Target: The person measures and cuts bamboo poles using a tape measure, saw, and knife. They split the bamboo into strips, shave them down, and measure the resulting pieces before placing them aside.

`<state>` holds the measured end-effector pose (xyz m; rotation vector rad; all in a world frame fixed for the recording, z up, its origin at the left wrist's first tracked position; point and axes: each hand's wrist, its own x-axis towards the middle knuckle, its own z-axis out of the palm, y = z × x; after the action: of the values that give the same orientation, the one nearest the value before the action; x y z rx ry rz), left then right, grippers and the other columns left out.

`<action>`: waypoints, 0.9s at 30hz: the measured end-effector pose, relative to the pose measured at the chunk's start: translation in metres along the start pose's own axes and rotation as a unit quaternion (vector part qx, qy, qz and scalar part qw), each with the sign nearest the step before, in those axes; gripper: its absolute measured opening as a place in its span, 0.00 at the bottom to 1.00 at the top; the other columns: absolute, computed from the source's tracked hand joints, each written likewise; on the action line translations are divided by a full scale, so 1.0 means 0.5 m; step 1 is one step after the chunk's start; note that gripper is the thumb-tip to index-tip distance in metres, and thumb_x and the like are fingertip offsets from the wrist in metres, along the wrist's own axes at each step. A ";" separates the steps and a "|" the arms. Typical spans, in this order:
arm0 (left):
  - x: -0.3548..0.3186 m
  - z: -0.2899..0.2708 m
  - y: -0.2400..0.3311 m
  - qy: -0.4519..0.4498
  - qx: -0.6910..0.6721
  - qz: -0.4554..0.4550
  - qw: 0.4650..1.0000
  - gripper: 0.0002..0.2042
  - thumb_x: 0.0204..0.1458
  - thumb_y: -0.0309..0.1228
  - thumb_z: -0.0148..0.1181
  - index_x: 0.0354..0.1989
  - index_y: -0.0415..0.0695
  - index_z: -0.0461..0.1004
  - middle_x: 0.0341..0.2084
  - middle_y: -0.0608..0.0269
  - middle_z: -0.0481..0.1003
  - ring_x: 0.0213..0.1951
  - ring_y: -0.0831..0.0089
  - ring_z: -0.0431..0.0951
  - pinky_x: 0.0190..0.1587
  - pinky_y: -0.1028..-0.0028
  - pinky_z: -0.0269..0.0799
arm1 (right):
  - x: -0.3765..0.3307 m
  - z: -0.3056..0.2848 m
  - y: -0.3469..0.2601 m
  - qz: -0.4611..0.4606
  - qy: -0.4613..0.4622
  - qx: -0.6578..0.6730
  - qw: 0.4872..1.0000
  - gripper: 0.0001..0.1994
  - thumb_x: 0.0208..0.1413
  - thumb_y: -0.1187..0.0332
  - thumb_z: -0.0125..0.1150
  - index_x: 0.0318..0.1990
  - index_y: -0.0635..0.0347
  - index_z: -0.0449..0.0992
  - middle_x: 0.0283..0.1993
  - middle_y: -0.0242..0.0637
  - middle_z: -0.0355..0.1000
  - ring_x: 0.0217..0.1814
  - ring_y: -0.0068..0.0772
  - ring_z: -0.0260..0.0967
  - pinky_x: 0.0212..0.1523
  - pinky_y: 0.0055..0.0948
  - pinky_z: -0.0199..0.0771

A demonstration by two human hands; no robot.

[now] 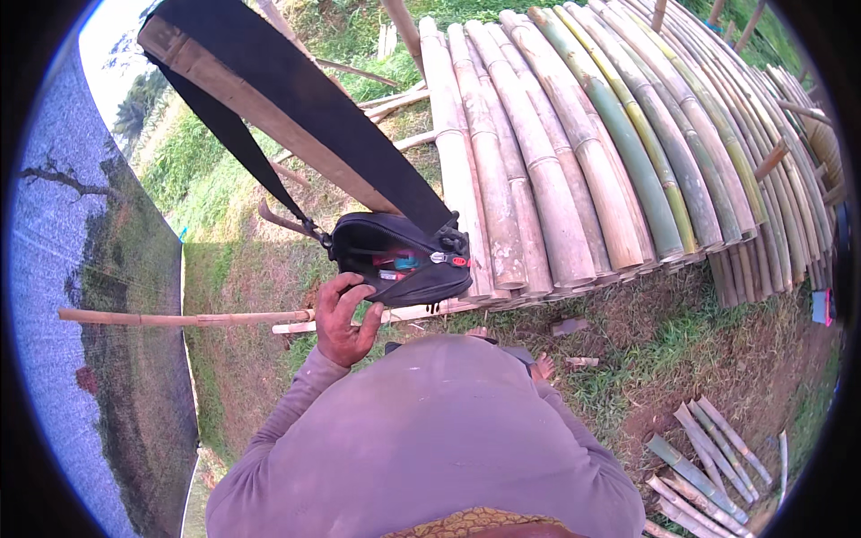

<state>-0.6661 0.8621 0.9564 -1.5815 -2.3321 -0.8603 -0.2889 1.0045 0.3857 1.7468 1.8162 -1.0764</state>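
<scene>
A small black shoulder bag [439,289] hangs by its wide black strap [296,90] from an upright bamboo post [260,112]. Its zip is undone, and a few small items [405,264], teal and red-and-white, show inside the dark opening. At the bag's lower left edge is my left hand [341,321], fingers curled onto the rim and thumb lower, against the front. My right arm [583,439] runs down along my body, and the right hand is hidden.
A raised platform of bamboo poles [547,170] fills the far right. One horizontal bamboo pole [188,318] reaches left toward a mesh sheet [54,269]. Cut bamboo pieces [700,457] lie on the grass at lower right. My foot [543,366] shows below the platform.
</scene>
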 end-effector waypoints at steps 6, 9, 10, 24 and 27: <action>0.118 0.047 0.024 -0.045 -0.027 0.084 0.995 0.15 0.50 0.26 0.68 0.46 0.42 0.76 0.47 0.49 0.73 0.48 0.52 0.76 0.50 0.58 0.74 | 0.213 0.124 0.057 0.023 0.271 -0.075 0.959 0.21 0.65 0.59 0.56 0.57 0.67 0.72 0.58 0.49 0.76 0.61 0.46 0.74 0.61 0.44 0.72; 0.040 0.006 -0.006 -0.054 0.020 0.040 0.998 0.14 0.50 0.25 0.68 0.45 0.42 0.76 0.45 0.50 0.74 0.46 0.52 0.76 0.49 0.58 0.74 | 0.053 0.131 -0.067 -0.053 -0.037 0.026 0.998 0.21 0.65 0.60 0.56 0.57 0.66 0.71 0.55 0.50 0.76 0.59 0.48 0.74 0.59 0.45 0.72; 0.017 -0.013 -0.005 -0.048 0.029 0.027 0.998 0.14 0.50 0.25 0.68 0.45 0.42 0.76 0.45 0.50 0.74 0.46 0.52 0.76 0.49 0.58 0.74 | 0.010 0.115 -0.090 -0.077 -0.111 0.045 0.990 0.21 0.65 0.60 0.56 0.57 0.66 0.71 0.55 0.50 0.77 0.58 0.49 0.74 0.59 0.46 0.72; 0.043 0.023 0.011 -0.004 -0.026 0.024 0.999 0.14 0.49 0.25 0.67 0.45 0.41 0.76 0.45 0.50 0.73 0.47 0.53 0.74 0.50 0.58 0.72 | -0.131 -0.154 -0.036 -0.173 -0.252 0.099 0.947 0.18 0.63 0.63 0.55 0.56 0.64 0.67 0.44 0.55 0.78 0.48 0.58 0.76 0.50 0.54 0.74; 0.049 0.022 0.007 0.004 -0.018 0.056 0.998 0.14 0.49 0.24 0.66 0.46 0.40 0.76 0.45 0.50 0.73 0.47 0.53 0.74 0.48 0.58 0.73 | -0.194 -0.185 -0.032 -0.234 -0.250 0.073 0.937 0.18 0.62 0.64 0.55 0.56 0.63 0.66 0.42 0.56 0.78 0.45 0.61 0.77 0.48 0.55 0.75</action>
<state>-0.6713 0.8882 0.9600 -1.7004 -2.2102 -0.8856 -0.2700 1.0113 0.5193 0.9758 1.8770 -1.6941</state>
